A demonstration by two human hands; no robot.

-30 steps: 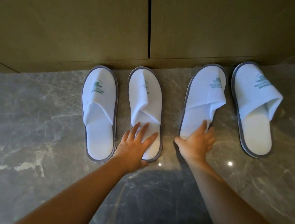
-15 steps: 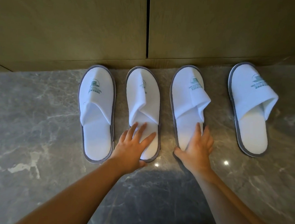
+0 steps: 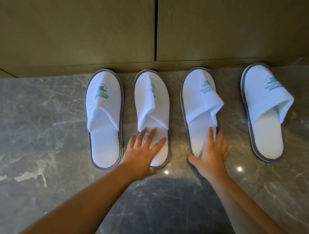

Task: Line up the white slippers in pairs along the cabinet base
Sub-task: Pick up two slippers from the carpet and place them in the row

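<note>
Several white slippers with grey rims lie on the marble floor, toes toward the cabinet base. The far-left slipper and the second slipper lie close together. My left hand rests flat, fingers spread, on the second slipper's heel. The third slipper lies just right of it, tilted slightly, with my right hand pressing its heel, thumb at the rim. The fourth slipper lies apart at the right, untouched.
Wooden cabinet doors with a dark vertical gap fill the top. Grey veined marble floor stretches left, right and toward me. A wide strip of floor separates the third and fourth slippers.
My right hand has slid the third slipper leftward and turned it straighter, away from the fourth and close to the second. My left hand has stayed on the second slipper.
</note>
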